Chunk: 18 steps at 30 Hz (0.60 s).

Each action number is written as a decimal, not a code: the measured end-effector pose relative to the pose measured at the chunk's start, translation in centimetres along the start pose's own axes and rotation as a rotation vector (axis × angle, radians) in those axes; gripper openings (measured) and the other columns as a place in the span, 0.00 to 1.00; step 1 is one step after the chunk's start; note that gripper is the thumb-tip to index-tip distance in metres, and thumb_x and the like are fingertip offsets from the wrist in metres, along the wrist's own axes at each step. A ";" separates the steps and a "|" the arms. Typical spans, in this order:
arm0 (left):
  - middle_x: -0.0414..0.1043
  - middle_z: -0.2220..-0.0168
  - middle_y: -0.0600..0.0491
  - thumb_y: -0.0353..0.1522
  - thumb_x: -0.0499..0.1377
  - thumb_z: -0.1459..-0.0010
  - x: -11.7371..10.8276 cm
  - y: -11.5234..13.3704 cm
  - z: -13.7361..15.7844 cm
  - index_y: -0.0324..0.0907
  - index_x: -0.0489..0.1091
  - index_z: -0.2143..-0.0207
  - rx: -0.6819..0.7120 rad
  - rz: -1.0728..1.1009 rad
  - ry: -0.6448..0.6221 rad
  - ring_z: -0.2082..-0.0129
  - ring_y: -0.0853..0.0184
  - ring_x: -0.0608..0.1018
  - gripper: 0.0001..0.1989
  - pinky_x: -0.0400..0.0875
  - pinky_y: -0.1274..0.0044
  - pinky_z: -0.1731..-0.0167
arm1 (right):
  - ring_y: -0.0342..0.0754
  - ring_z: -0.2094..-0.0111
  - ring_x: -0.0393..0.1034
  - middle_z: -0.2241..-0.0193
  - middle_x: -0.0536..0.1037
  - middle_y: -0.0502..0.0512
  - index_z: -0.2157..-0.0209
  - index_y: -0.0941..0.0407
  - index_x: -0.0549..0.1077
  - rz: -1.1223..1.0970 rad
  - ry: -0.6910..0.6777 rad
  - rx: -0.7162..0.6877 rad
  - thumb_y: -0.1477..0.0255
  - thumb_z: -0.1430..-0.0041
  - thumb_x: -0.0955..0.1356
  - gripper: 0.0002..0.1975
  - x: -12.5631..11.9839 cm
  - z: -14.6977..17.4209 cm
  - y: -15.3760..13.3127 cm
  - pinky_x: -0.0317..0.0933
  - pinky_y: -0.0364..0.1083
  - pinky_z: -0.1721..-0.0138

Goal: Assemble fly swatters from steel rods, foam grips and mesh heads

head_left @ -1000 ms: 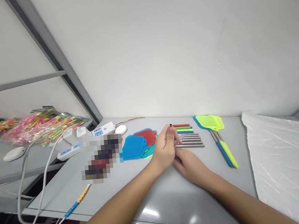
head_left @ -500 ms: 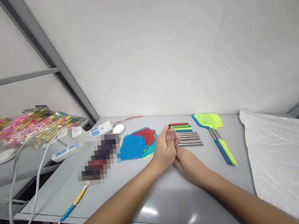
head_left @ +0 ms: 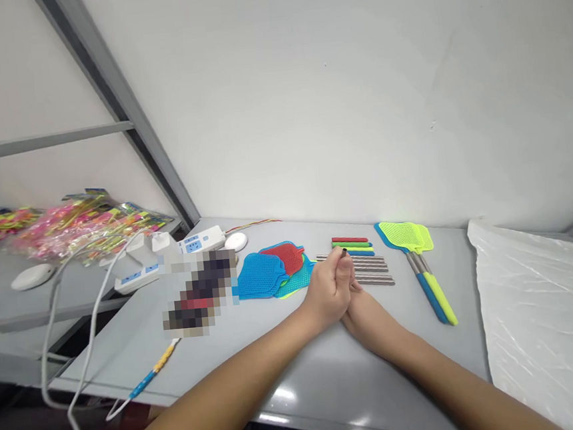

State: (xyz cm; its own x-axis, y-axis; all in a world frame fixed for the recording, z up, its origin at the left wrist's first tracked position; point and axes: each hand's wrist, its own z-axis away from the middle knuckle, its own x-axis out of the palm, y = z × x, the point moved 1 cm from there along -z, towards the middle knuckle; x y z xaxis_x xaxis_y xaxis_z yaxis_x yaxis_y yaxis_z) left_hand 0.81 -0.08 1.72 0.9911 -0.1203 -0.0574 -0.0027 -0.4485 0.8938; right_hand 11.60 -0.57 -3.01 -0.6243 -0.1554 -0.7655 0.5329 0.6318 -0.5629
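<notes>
My left hand (head_left: 329, 290) is closed in a fist around a metal tube (head_left: 344, 253), whose dark open end pokes out above the thumb. Pressed against it from below, my right hand (head_left: 364, 316) is closed too; what its fingers grip is hidden. Behind the hands lie several loose metal tubes (head_left: 374, 268) and a row of red, green, yellow and blue handle grips (head_left: 350, 243). Left of them are stacked perforated fly swatter heads: blue (head_left: 258, 276), red (head_left: 287, 258) and teal (head_left: 299, 280). Two whole fly swatters (head_left: 425, 276), one yellow and one blue, lie to the right.
White power strips (head_left: 201, 241) with cables and a round white device (head_left: 235, 241) sit at the back left. A pixelated item (head_left: 198, 296) with a strap lies in front. A white plastic package (head_left: 539, 300) covers the right side. Bagged colourful goods (head_left: 81, 226) rest on a left shelf.
The camera view has turned slightly left, so the scene sits further right. Both hands, still pressed together, have shifted a little right over the tubes.
</notes>
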 end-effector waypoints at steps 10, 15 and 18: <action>0.53 0.81 0.60 0.49 0.43 0.36 -0.7 -0.1 0.3 0.43 0.55 0.74 -0.023 0.084 0.046 0.83 0.72 0.69 0.21 0.63 0.80 0.81 | 0.55 0.54 0.68 0.49 0.70 0.63 0.45 0.55 0.63 -0.011 -0.020 0.020 0.74 0.35 0.57 0.18 0.4 0.0 0.0 0.64 0.54 0.56; 0.57 0.80 0.60 0.47 0.44 0.35 -1.4 0.5 0.1 0.43 0.57 0.72 -0.022 0.240 0.203 0.83 0.74 0.65 0.20 0.66 0.79 0.78 | 0.55 0.52 0.66 0.52 0.72 0.62 0.50 0.55 0.66 -0.046 0.012 0.063 0.69 0.34 0.57 0.14 -0.1 0.4 -0.1 0.62 0.54 0.54; 0.58 0.81 0.61 0.48 0.44 0.35 -2.5 1.0 -1.1 0.43 0.56 0.71 -0.065 0.426 0.421 0.85 0.75 0.65 0.19 0.68 0.79 0.78 | 0.51 0.64 0.70 0.64 0.75 0.57 0.59 0.54 0.67 -0.084 0.027 0.190 0.65 0.34 0.58 0.11 -0.6 0.6 -0.2 0.63 0.49 0.64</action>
State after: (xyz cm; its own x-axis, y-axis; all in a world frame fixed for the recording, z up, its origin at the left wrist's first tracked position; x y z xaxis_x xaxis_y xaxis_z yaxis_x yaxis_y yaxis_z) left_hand -1.56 0.74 3.24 0.8720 0.0892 0.4812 -0.4166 -0.3808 0.8255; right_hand 12.20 -1.07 -2.64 -0.6847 -0.1792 -0.7065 0.5750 0.4628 -0.6746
